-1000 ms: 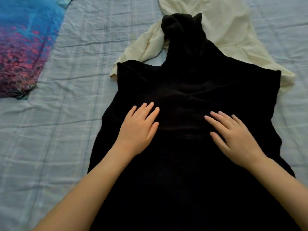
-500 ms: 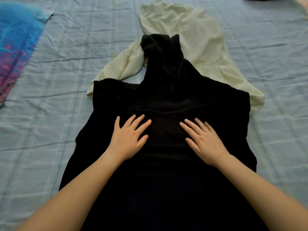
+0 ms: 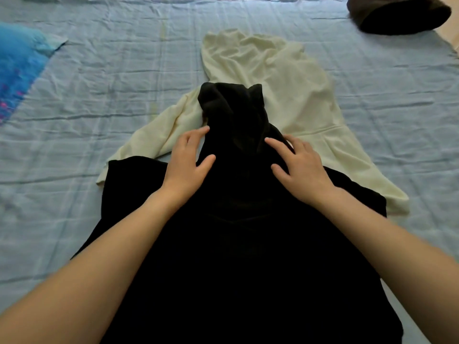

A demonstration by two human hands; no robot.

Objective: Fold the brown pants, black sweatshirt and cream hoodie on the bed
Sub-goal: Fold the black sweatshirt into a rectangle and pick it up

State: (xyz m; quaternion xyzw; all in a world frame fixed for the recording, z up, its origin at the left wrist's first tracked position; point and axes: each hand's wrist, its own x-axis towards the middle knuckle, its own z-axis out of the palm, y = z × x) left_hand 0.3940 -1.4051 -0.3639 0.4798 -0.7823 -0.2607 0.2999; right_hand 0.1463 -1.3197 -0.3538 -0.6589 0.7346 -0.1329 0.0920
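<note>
Around the work: a pale blue checked sheet (image 3: 111, 83) covers the bed, creased all over. A blue-and-pink patterned cloth (image 3: 17, 65) lies at the far left edge, well apart from the clothes. In the top right corner a dark bundle (image 3: 397, 13) sits near the sheet's edge, prob. the brown pants, though the colour reads murky there. The cream hoodie (image 3: 285, 83) is spread rumpled mid-bed w/ one sleeve reaching out to the left. Its near part is covered by the black sweatshirt (image 3: 236, 256), which lies flat on top of it and runs down toward us btwn our forearms, so the cream piece is partly hidden. The sweatshirt's hood (image 3: 233, 108) stands bunched over the cream fabric. Our left hand (image 3: 185, 167) is at the hood's left side, fingers (image 3: 196, 134) spread and only lightly bent. The tips touch the hood's edge and the thumb lies on the black cloth. Our right hand (image 3: 304, 172) mirrors it on the R side, fingers (image 3: 275, 145) splayed and nearly straight, resting on the base of the hood. Neither hand has cloth pinched or wrapped; both just lie on the sweatshirt.
</note>
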